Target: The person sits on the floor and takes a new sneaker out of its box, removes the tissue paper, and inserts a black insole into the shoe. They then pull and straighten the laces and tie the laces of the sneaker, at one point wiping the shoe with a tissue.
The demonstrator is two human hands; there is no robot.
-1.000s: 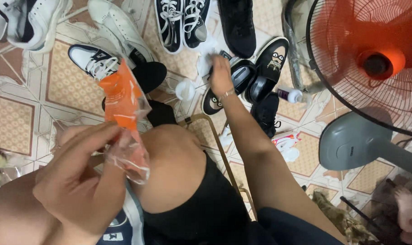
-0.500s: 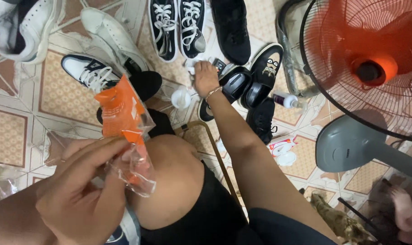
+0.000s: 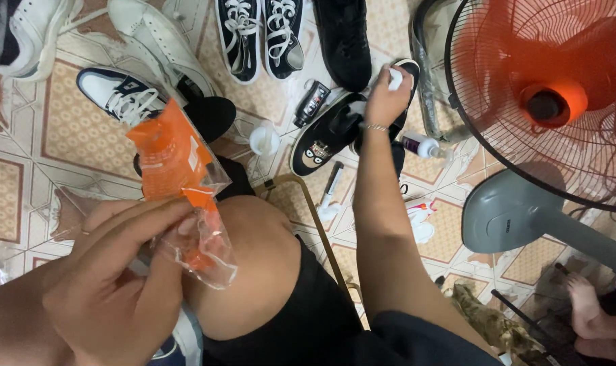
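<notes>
From the head view, the left hand (image 3: 111,285) pinches a crinkled orange-and-clear plastic packet (image 3: 182,196) at eight o'clock, over the knee. The right hand (image 3: 384,102), at one o'clock, closes on a white cloth (image 3: 395,78) against a black slip-on shoe (image 3: 325,135).

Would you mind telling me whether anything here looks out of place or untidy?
Yes, mildly. The shoes lie scattered at mixed angles over the tiled floor, small bottles among them, one lying on its side. The right hand rests on a black shoe; the left hand pinches a crumpled orange packet. No spill shows.
</notes>
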